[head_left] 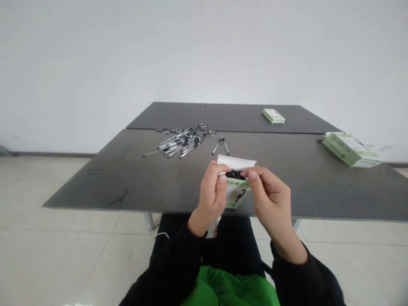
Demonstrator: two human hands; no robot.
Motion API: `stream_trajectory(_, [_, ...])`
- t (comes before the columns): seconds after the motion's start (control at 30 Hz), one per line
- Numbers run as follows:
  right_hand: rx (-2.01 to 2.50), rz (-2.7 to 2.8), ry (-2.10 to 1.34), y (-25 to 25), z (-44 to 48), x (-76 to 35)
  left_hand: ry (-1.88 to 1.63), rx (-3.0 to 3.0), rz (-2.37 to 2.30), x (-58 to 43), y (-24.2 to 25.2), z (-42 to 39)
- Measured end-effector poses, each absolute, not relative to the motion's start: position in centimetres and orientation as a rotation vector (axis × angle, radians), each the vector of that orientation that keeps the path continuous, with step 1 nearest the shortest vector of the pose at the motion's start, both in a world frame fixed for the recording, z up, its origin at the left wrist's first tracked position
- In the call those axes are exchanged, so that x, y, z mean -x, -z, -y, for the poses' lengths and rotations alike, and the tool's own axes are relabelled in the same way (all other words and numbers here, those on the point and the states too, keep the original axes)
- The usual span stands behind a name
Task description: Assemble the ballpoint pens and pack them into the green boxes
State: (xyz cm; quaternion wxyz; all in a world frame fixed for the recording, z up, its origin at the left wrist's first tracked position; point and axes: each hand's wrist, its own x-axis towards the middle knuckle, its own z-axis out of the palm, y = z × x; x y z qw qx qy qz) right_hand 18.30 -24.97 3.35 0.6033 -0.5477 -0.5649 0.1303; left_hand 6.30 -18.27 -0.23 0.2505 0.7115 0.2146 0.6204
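Fingers (221, 170) of both hands pinch green-white carton (236, 196) at top edge

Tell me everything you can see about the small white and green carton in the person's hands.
The small carton looks like thin printed paperboard, white with green panels, dark characters and a black product graphic on its front. A white flap stands up at its top, open, and something black shows at the opening, too hidden to identify. It is held up, slightly tilted, in front of the person, gripped by the left hand, with the right hand's fingers pinching at the opening.
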Motion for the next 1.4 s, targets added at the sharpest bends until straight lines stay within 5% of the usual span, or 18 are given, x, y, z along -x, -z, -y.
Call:
stream_trajectory(0.53, [1.168, 1.301, -0.464, -5.3, 24.4, -17.7, -1.628, -1.933, -0.613, -6.3, 1.7, 18.2])
stream_trajectory(0.83, [1.091, 1.338, -0.512, -5.6, 24.5, -17.5, -1.631, -1.804, -1.046, -8.0, 0.7, 21.2])
stream_trajectory(1.13, [1.089, 1.563, -0.584, -6.3, 25.2, -20.0, -1.735, -2.011, -0.849, -7.5, 1.5, 20.4])
stream_trajectory(1.4, [1.205, 1.685, -0.355, -7.0, 25.5, -20.3, -1.688, -2.084, -0.829, -7.5, 1.2, 20.0])
